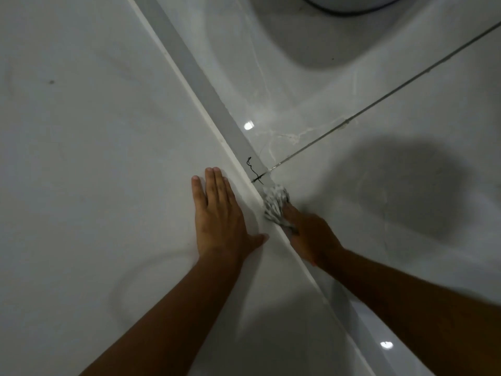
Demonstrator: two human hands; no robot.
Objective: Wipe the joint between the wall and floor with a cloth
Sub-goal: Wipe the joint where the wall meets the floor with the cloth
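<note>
The joint (206, 85) between the white wall (81, 131) and the glossy tiled floor (352, 185) runs diagonally from top centre to bottom right. My right hand (311, 237) is shut on a bunched white and grey cloth (275, 204), which is pressed against the joint; the hand looks blurred. My left hand (219, 215) lies flat on the wall just left of the joint, fingers together and extended, holding nothing. A thin dark thread (253, 170) lies on the joint just beyond the cloth.
A dark grout line (379, 99) crosses the floor from the joint toward the upper right. A round white object with a dark rim (349, 6) sits at the top edge, casting a shadow on the floor.
</note>
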